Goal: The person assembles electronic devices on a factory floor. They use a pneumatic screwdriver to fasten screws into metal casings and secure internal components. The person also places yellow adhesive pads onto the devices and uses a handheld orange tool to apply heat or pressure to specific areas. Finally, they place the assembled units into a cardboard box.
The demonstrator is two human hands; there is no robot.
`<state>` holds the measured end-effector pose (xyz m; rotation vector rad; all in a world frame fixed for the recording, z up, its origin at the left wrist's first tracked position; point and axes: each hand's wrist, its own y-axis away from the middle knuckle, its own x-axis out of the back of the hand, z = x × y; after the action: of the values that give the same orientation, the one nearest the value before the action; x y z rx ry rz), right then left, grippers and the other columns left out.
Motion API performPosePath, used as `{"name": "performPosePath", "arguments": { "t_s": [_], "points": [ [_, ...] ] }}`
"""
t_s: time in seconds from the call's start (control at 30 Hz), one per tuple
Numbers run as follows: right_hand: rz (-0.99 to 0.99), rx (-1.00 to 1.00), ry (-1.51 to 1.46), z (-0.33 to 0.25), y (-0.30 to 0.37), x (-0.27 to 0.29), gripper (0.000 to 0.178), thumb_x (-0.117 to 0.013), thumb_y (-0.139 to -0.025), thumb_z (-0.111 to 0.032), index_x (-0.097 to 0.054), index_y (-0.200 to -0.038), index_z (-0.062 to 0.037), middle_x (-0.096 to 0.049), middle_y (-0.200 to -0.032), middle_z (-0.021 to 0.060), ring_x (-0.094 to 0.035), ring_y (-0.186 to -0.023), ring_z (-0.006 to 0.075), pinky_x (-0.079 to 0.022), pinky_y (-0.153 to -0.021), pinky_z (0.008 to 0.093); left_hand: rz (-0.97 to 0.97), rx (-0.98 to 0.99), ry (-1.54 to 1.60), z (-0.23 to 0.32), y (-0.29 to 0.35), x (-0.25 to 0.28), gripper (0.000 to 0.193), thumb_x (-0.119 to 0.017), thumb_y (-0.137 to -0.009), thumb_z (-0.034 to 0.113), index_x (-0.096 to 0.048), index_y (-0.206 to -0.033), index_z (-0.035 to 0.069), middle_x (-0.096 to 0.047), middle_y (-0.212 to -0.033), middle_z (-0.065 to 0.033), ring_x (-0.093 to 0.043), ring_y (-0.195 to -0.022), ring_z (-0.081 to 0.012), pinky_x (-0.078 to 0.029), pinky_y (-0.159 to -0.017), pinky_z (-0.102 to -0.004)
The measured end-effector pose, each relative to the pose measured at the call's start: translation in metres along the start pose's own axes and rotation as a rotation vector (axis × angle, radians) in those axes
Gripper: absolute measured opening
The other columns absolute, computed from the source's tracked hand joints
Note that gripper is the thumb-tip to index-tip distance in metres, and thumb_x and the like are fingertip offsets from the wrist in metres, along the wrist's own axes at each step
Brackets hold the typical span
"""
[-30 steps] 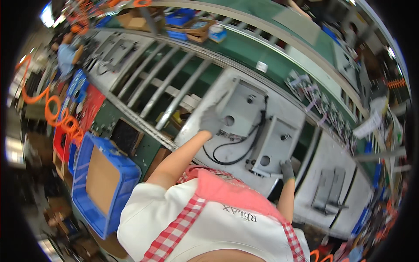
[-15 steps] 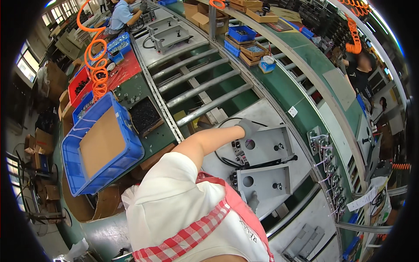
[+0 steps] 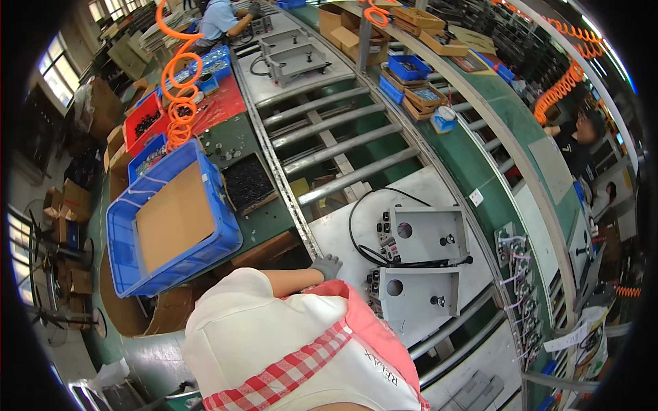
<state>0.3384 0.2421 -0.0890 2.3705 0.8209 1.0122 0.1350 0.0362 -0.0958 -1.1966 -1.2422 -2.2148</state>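
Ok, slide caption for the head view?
Gloved left hand at the edge of a white board, near two grey trays and a black cable.

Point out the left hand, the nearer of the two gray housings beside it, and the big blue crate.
Left hand (image 3: 328, 267): head view, its gloved back.
Nearer gray housing (image 3: 417, 292): head view, flat panel right of its hole.
Blue crate (image 3: 182, 267): head view, near wall.

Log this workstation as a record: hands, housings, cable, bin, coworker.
Left hand: gray-gloved, fingers spread, at the left edge of the white board
Right hand: not in view
Housings: nearer gray housing and farther gray housing, both on the board
Black cable: looped beside the farther housing
Blue bin: holds a cardboard sheet
Coworker: blue shirt, upper left
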Motion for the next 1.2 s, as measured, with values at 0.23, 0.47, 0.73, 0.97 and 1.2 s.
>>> {"name": "performPosePath", "arguments": {
  "t_s": [0.23, 0.47, 0.73, 0.97, 1.2],
  "points": [
    [-0.203, 0.105, 0.310, -0.004, -0.010, -0.028, 0.049, -0.059, -0.080, -0.045, -0.061, -0.092, 0.0023, -0.064, -0.094, 0.0203, -0.061, -0.089, 0.0344, -0.047, -0.080, 0.0433, -0.161, 0.004, -0.233, -0.021, -0.015, 0.009, 0.050, -0.043, -0.089, 0.021, -0.039, -0.138, 0.007, -0.023, -0.151, -0.0121, -0.025, -0.139, -0.0278, -0.020, -0.110, -0.0526],
    [-0.442, 0.277, 0.711, -0.027, -0.019, -0.073, 0.050, -0.059, -0.079, -0.047, -0.062, -0.088, 0.0018, -0.065, -0.091, 0.0205, -0.062, -0.088, 0.0355, -0.047, -0.079, 0.0438, -0.175, 0.135, -0.448, -0.072, -0.027, 0.079, 0.057, -0.052, -0.084, 0.020, -0.039, -0.138, 0.007, -0.026, -0.151, -0.0107, -0.027, -0.138, -0.0264, -0.023, -0.106, -0.0544],
    [-0.944, 0.389, 0.257, -0.046, -0.114, -0.193, 0.027, -0.056, -0.088, -0.027, -0.060, -0.092, -0.0002, -0.066, -0.085, 0.0129, -0.062, -0.071, 0.0234, -0.051, -0.065, 0.0338, -0.194, 0.205, -0.334, -0.060, -0.019, 0.091, 0.042, -0.066, -0.075, 0.020, -0.063, -0.114, 0.005, -0.059, -0.119, -0.0109, -0.050, -0.114, -0.0264, -0.043, -0.087, -0.0394],
    [-0.918, 0.126, -0.012, -0.046, -0.059, -0.110, 0.018, -0.055, -0.090, -0.018, -0.058, -0.099, -0.0030, -0.065, -0.087, 0.0081, -0.061, -0.072, 0.0148, -0.051, -0.058, 0.0272, 0.213, 0.127, -0.329, -0.049, -0.030, 0.022, 0.041, -0.050, -0.086, 0.015, -0.051, -0.126, 0.002, -0.044, -0.136, -0.0177, -0.046, -0.120, -0.0293, -0.043, -0.089, -0.0400],
    [-0.577, -0.066, -0.479, -0.025, -0.002, -0.018, 0.012, -0.051, -0.089, -0.007, -0.055, -0.095, 0.0024, -0.056, -0.075, 0.0093, -0.051, -0.058, 0.0119, -0.043, -0.046, 0.0235, 0.205, 0.331, -0.277, -0.099, -0.069, 0.061, 0.053, -0.052, -0.083, 0.017, -0.041, -0.131, -0.003, -0.034, -0.142, -0.0245, -0.043, -0.125, -0.0319, -0.043, -0.092, -0.0390]
  ]
}}
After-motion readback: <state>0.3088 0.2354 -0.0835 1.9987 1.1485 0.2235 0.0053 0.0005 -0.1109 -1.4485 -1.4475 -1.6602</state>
